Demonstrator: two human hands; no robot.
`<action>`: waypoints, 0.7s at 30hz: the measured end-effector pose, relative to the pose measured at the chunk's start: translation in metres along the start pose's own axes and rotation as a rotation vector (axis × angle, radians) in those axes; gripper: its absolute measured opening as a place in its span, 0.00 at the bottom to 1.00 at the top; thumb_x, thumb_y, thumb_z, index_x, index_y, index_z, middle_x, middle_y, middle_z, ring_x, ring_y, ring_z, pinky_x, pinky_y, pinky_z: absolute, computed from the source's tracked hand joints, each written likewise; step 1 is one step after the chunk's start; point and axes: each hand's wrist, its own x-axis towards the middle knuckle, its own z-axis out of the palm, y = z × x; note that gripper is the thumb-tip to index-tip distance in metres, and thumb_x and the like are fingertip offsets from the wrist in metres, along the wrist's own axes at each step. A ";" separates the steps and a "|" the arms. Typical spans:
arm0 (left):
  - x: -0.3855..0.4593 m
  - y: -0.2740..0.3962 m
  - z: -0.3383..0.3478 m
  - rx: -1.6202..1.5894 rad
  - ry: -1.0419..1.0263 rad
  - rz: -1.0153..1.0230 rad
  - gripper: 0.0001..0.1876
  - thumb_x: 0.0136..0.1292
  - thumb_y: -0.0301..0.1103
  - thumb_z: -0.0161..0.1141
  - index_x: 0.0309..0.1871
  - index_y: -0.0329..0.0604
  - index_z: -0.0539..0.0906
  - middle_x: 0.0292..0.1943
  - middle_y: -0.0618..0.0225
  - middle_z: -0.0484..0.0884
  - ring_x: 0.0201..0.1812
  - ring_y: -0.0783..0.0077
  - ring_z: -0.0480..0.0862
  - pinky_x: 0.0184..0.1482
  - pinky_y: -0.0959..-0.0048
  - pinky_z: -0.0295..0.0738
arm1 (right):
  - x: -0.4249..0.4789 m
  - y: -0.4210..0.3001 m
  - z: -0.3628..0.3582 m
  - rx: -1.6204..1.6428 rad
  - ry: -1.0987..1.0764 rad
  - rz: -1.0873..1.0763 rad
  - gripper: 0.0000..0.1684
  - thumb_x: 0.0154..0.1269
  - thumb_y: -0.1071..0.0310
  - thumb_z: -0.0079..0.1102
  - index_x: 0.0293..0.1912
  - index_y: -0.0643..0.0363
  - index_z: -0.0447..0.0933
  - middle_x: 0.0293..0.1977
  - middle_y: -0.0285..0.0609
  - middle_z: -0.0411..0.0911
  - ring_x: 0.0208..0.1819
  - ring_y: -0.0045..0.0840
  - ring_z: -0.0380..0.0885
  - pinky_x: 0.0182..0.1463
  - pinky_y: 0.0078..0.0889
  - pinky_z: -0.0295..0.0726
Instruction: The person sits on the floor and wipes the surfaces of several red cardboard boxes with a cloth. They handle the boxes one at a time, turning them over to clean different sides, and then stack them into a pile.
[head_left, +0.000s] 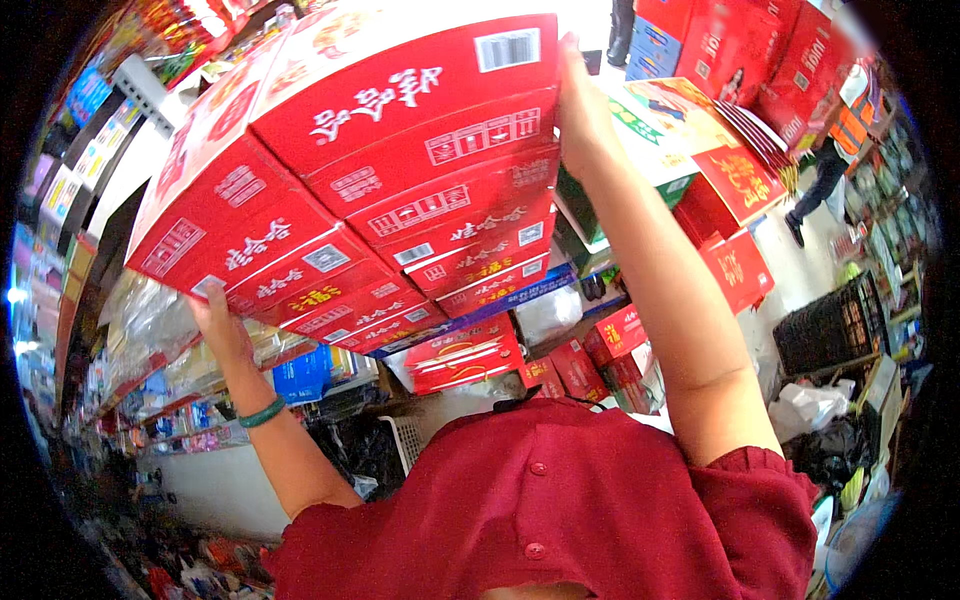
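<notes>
Two stacks of red cardboard cartons with white and yellow printing stand side by side before me. My left hand (219, 324) is at the outer lower corner of the top left carton (217, 202), its thumb on the front face. A green bangle (261, 412) circles that wrist. My right hand (583, 105) lies against the right side of the top right carton (397, 90), fingers near its upper edge. Most of the fingers of both hands are hidden behind the cartons. A blue-edged layer (480, 309) shows beneath the stacks.
More gift boxes (739, 180) stand to the right, with tall red cartons (727, 45) behind. A person in an orange vest (855, 120) is in the aisle near a black plastic crate (829, 322). Red gift bags (465, 356) lie below the stacks; loaded shelves (142, 382) line the left.
</notes>
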 end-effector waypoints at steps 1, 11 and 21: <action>-0.003 -0.002 0.003 -0.002 0.018 -0.011 0.33 0.65 0.42 0.59 0.67 0.38 0.58 0.58 0.58 0.72 0.56 0.64 0.75 0.60 0.62 0.69 | 0.001 0.012 -0.010 -0.224 0.007 -0.070 0.49 0.66 0.28 0.28 0.58 0.65 0.70 0.53 0.55 0.74 0.55 0.34 0.73 0.60 0.43 0.67; -0.011 -0.002 0.027 0.003 0.088 0.046 0.35 0.65 0.46 0.58 0.68 0.36 0.58 0.61 0.52 0.69 0.57 0.60 0.75 0.58 0.60 0.72 | -0.006 0.028 -0.004 -0.412 0.158 -0.247 0.43 0.72 0.37 0.18 0.53 0.56 0.78 0.43 0.58 0.80 0.51 0.48 0.76 0.54 0.40 0.71; -0.010 -0.006 0.031 -0.068 0.128 0.056 0.36 0.66 0.46 0.58 0.70 0.38 0.55 0.64 0.50 0.66 0.58 0.54 0.75 0.58 0.54 0.73 | -0.006 0.029 0.000 -0.359 0.198 -0.221 0.42 0.72 0.38 0.20 0.51 0.58 0.79 0.44 0.57 0.79 0.50 0.48 0.76 0.55 0.38 0.71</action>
